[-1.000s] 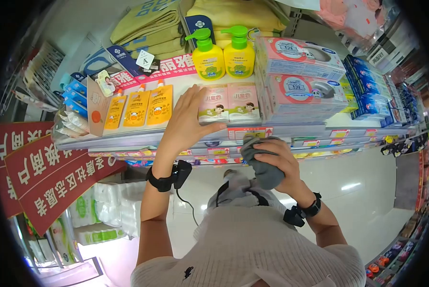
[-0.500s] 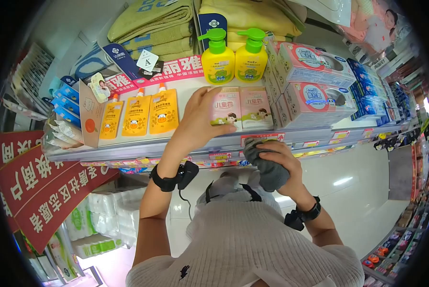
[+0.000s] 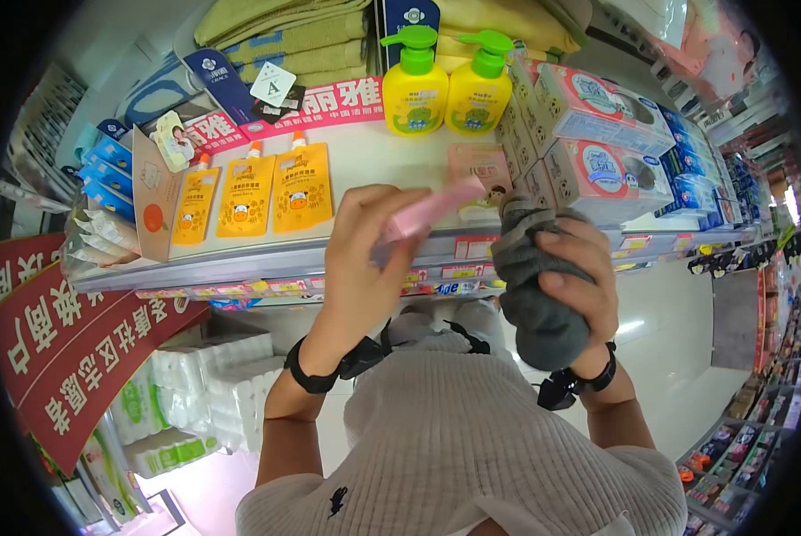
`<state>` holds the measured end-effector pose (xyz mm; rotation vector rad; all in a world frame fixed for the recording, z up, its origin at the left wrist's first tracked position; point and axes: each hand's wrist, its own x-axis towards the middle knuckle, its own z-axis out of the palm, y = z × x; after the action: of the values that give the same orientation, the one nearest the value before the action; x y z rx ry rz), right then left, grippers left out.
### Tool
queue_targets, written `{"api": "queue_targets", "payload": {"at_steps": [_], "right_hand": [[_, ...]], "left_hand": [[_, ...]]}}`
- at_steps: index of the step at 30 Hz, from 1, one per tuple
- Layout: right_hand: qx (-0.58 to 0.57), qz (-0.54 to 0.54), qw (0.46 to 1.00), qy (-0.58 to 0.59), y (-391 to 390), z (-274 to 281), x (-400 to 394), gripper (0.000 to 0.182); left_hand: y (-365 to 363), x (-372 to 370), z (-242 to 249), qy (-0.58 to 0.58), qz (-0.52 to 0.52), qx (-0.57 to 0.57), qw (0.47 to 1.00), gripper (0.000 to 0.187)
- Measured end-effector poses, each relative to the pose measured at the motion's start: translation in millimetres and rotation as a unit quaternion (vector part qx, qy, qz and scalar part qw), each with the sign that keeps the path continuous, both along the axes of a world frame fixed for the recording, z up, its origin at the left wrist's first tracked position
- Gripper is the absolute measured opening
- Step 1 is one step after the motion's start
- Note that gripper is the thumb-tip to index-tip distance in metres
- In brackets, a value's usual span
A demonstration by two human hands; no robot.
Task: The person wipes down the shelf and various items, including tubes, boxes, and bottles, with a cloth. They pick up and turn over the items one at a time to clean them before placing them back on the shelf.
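My left hand (image 3: 371, 255) is closed on a pink cream box (image 3: 431, 210), lifted off the shelf and tilted, a little blurred by motion. A bunched grey cloth (image 3: 543, 295) is gripped in my right hand (image 3: 588, 277), in front of the shelf edge. Behind the two hands, a second pink cream box (image 3: 477, 170) lies on the white shelf (image 3: 364, 165). Two yellow pump bottles with green tops (image 3: 414, 94) stand upright at the back of it. To the left lie several orange pouches (image 3: 302, 188).
Stacked boxes with pink and white fronts (image 3: 597, 179) border the shelf on the right, with blue boxes (image 3: 691, 192) beyond. Folded towels (image 3: 284, 45) fill the back. A brown carton (image 3: 150, 196) stands at left. Price tags (image 3: 476, 247) line the front edge.
My left hand has picked up the left pink box from the shelf and drawn it toward me. My right hand has moved right and up with the grey cloth. The view has shifted slightly.
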<state>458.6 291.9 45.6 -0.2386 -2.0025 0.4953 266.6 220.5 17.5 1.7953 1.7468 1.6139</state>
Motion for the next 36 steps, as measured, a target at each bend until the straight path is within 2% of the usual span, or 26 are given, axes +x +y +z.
{"api": "queue_targets", "payload": {"at_steps": [2, 3, 5, 6, 8, 10, 12, 13, 15, 16, 18, 19, 22, 24, 26, 28, 29, 31, 32, 34, 36], "right_hand": [[0.121, 0.043, 0.991, -0.035, -3, 10, -7, 0.041], [0.118, 0.042, 0.991, -0.036, -9, 13, -14, 0.041], [0.185, 0.022, 0.971, -0.152, -21, 17, -31, 0.037], [0.187, 0.025, 0.970, -0.154, -20, 14, -32, 0.037], [0.214, 0.019, 0.969, -0.122, -15, 4, -34, 0.032], [0.215, 0.018, 0.968, -0.124, -5, 3, -29, 0.036], [0.125, -0.001, 0.990, -0.063, 0, 2, -30, 0.042], [0.123, 0.002, 0.990, -0.065, 0, 0, -31, 0.042], [0.087, -0.048, 0.994, 0.049, 0, -4, -33, 0.047], [0.078, -0.049, 0.995, 0.044, -4, -4, -33, 0.047], [0.115, -0.014, 0.992, -0.050, -14, 5, -39, 0.045], [0.129, -0.006, 0.986, -0.102, -19, 1, -43, 0.044], [0.195, 0.016, 0.971, -0.140, -26, -23, -47, 0.043], [0.211, 0.058, 0.962, -0.165, -27, -31, -40, 0.042], [0.227, 0.098, 0.951, -0.184, -18, -34, -33, 0.041], [0.064, 0.133, 0.970, -0.193, -9, -36, -27, 0.042], [0.059, 0.133, 0.971, -0.192, -7, -35, -26, 0.042], [-0.047, 0.091, 0.995, -0.015, -2, -26, -23, 0.047], [-0.052, 0.083, 0.995, -0.016, -1, -19, -24, 0.047], [-0.106, 0.149, 0.980, 0.077, -1, -8, -39, 0.050], [-0.143, 0.208, 0.968, 0.002, -10, -12, -49, 0.049]], "left_hand": [[-9, 3, -4, 0.008, -0.007, 0.023, 1.000, 0.039], [-18, 3, -10, -0.015, -0.032, 0.008, 0.999, 0.038], [-34, 11, 4, -0.061, -0.044, -0.056, 0.996, 0.037], [-35, 10, -1, -0.063, -0.041, -0.053, 0.996, 0.037], [-39, 7, -9, -0.057, -0.005, 0.022, 0.998, 0.039], [-42, 8, -8, -0.059, 0.001, 0.026, 0.998, 0.035], [-45, 9, -10, -0.294, -0.063, 0.007, 0.954, 0.031], [-41, 7, -10, -0.327, -0.098, 0.034, 0.939, 0.032], [-37, 6, -8, -0.367, -0.110, 0.031, 0.923, 0.032], [-38, 7, -8, -0.408, -0.123, 0.026, 0.904, 0.033], [-44, 10, -9, -0.393, -0.134, -0.006, 0.910, 0.033], [-41, 14, -7, -0.373, -0.107, 0.023, 0.921, 0.033], [-36, 3, -15, -0.364, -0.084, 0.069, 0.925, 0.033], [-36, 0, -5, -0.461, -0.053, 0.116, 0.878, 0.030], [-34, -4, 1, -0.457, -0.040, 0.156, 0.875, 0.033], [-36, -7, 2, -0.515, -0.038, 0.154, 0.842, 0.032], [-36, -6, 3, -0.522, -0.029, 0.144, 0.841, 0.034], [-40, -4, 0, -0.535, -0.048, 0.103, 0.837, 0.036], [-40, -1, -1, -0.545, -0.068, 0.072, 0.833, 0.038], [-37, 10, -5, -0.531, -0.081, 0.080, 0.840, 0.037], [-35, 15, -3, -0.513, -0.092, 0.092, 0.849, 0.037]]}}
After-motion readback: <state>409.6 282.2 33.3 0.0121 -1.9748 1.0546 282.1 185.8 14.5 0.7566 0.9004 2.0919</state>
